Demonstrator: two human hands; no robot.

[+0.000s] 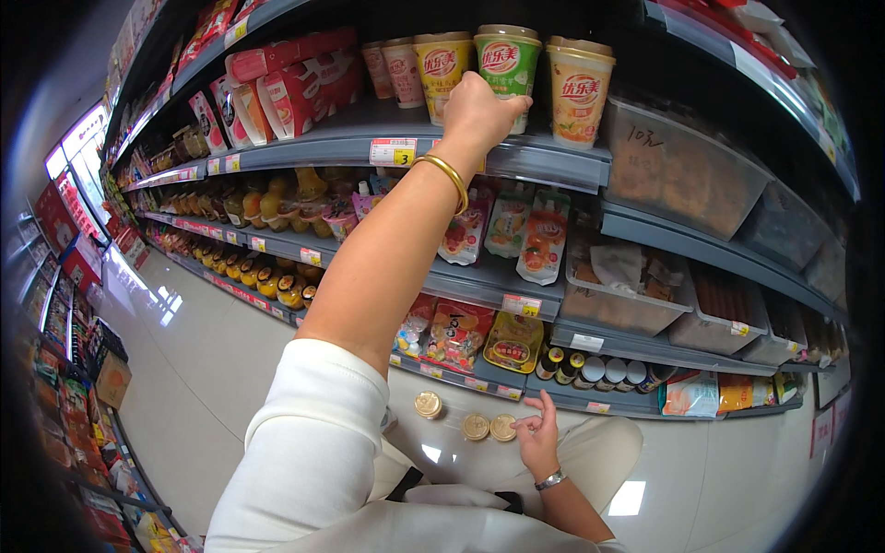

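On the upper shelf, my left hand (pixel 481 112) is closed around a green lidded paper drink cup (pixel 507 60). Its fingertips are partly hidden. To the left of that cup stand a yellow cup (pixel 441 57) and pink cups (pixel 403 74). On its right is a cream-and-orange cup (pixel 579 97). Low down, my right hand (pixel 537 438) has its fingers apart and holds nothing I can see. Its fingertips are beside a gold-lidded cup (pixel 503 427) on the floor. Another gold-lidded cup (pixel 476 427) stands against that one, and a third (pixel 428 405) sits farther left.
A grey shelf edge (pixel 544 166) with price tags runs below the cups. Pink boxes (pixel 309 92) fill the shelf's left part. Clear plastic bins (pixel 682 175) stand at the right. Lower shelves hold pouches (pixel 544 235), jars and bags. Another stocked rack (pixel 74 396) lines the left side.
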